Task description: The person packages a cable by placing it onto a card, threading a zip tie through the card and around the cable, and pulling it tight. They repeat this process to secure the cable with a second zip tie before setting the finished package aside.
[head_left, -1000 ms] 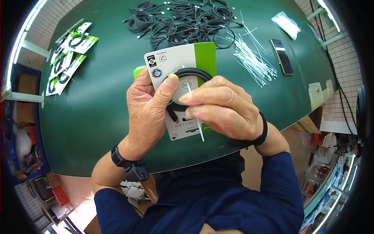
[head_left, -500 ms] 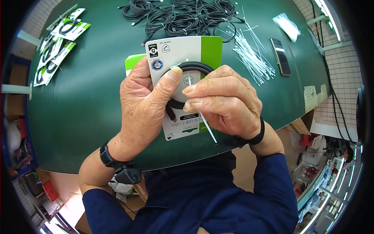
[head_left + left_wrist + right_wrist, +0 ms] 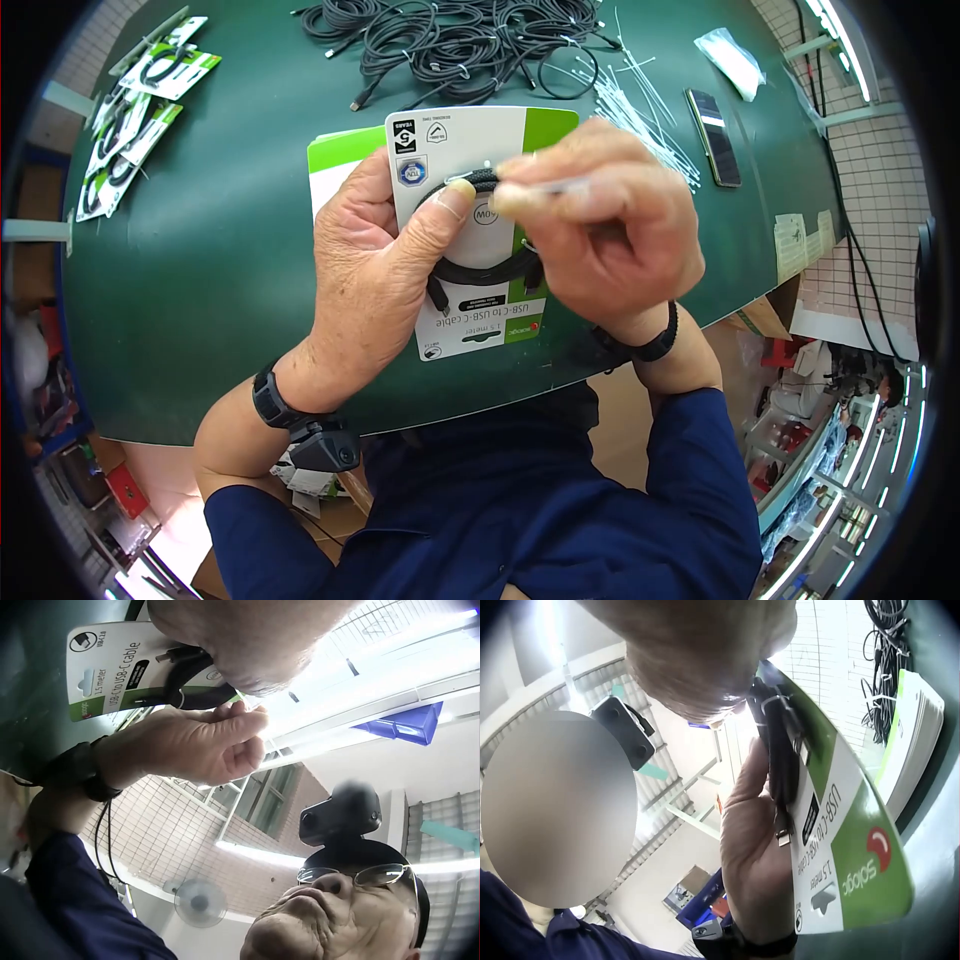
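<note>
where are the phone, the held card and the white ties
Phone (image 3: 714,140): head view, middle of its screen
Held card (image 3: 480,138): head view, white area above the coil
White ties (image 3: 632,108): head view, middle of visible pile

small packing workshop, one. marked by: broad green smooth-topped tabletop (image 3: 200,330); heap of coiled black cables (image 3: 460,50) in quantity; loose bundle of thin white plastic cable ties (image 3: 640,110); pile of white-and-green printed retail cards bearing black cables (image 3: 130,120); bright white tubular strip lights (image 3: 845,50); pale tiled wall (image 3: 169,825); round grey caged fan (image 3: 200,902); ribbed grey ceiling sheeting (image 3: 667,780).
</note>
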Available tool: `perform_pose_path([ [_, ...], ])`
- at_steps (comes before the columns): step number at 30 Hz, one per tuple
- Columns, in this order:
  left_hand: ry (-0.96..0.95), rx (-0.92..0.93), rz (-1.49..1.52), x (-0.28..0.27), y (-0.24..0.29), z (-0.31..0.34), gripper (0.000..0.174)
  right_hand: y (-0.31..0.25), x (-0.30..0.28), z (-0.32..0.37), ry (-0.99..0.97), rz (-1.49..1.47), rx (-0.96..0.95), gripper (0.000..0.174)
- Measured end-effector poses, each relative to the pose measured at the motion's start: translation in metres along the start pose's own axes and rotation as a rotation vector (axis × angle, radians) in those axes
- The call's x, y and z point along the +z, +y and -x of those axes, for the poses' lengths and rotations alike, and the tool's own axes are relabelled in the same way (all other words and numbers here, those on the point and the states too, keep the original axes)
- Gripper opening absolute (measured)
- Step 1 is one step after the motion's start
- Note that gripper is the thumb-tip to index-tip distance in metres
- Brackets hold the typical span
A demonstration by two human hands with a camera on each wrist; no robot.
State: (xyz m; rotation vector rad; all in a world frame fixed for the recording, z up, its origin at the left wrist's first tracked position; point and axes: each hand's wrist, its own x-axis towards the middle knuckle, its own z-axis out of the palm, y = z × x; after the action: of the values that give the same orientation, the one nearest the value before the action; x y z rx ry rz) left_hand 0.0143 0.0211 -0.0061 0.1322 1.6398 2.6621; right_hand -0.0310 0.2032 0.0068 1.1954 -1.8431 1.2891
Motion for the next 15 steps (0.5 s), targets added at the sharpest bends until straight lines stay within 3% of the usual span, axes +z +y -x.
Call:
perform_pose_path([
  [2,-0.016,-0.022,0.026,0.002,-0.002,0.002,0.031,0.008,-0.001,-0.002,0.076,0.072,-0.034,0.028],
  [11,0.02,-0.035,-0.012,-0.002,-0.005,0.001,0.032,0.021,-0.004,-0.006,0.006,0.292,-0.181,0.032],
  [15,0.001,-0.028,-0.009,-0.004,-0.008,-0.001,0.031,0.005,-0.019,-0.005,-0.166,0.331,-0.144,0.04],
])
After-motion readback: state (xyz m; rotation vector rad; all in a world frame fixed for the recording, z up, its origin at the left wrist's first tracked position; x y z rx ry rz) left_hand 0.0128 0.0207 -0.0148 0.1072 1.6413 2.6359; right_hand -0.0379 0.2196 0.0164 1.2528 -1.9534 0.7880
